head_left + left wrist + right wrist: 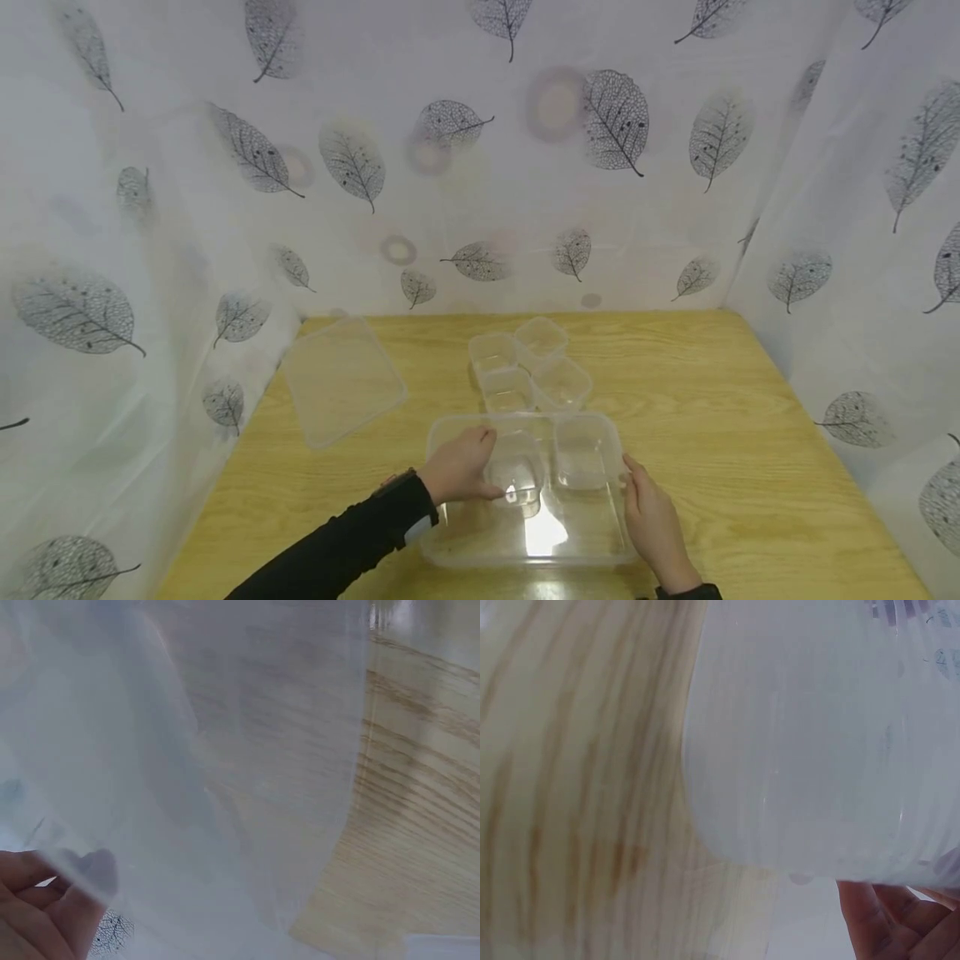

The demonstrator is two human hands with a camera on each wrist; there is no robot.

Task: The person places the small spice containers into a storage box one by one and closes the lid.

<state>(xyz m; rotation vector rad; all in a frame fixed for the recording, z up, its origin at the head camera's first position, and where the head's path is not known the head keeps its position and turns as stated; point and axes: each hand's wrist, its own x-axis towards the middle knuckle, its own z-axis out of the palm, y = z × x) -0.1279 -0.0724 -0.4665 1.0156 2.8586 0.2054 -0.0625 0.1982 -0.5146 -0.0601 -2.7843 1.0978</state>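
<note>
A large clear plastic container (480, 557) sits at the front of the table, its open top facing up. Inside it, towards the back right corner, stands a small clear container (583, 458). My left hand (463, 468) reaches over the large container and grips another small clear container (525, 458) by its side. In the left wrist view, translucent plastic fills most of the picture, and the left fingers (56, 907) pinch its edge. On the right, my right hand (656, 521) holds the large container's rim; its fingers (877, 919) show at that edge in the right wrist view.
Several more small clear containers (498, 354) stand grouped just behind the large one. A flat translucent lid (341, 387) lies at the table's back left. Leaf-patterned white sheeting (465, 192) encloses the wooden table (712, 400) at the back and both sides.
</note>
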